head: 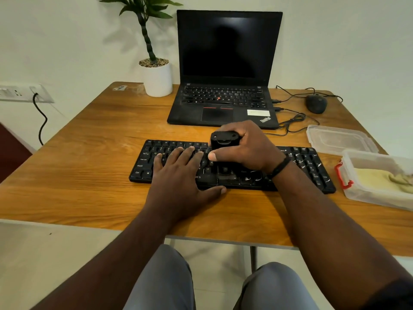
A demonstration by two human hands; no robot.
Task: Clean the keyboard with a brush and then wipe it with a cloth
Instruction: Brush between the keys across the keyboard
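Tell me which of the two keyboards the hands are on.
The separate black keyboard lying nearest the table's front edge, not the laptop keyboard behind it. The left hand presses flat on it; the right hand grips a black brush.

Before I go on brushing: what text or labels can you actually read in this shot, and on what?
"ThinkPad": laptop palm rest.
"Ctrl", "Shift", "Caps Lock": keyboard left-edge keys.
"...ICS": keyboard front edge; the start is hidden by the left hand.
Laptop's white sticker: too blurred to read.
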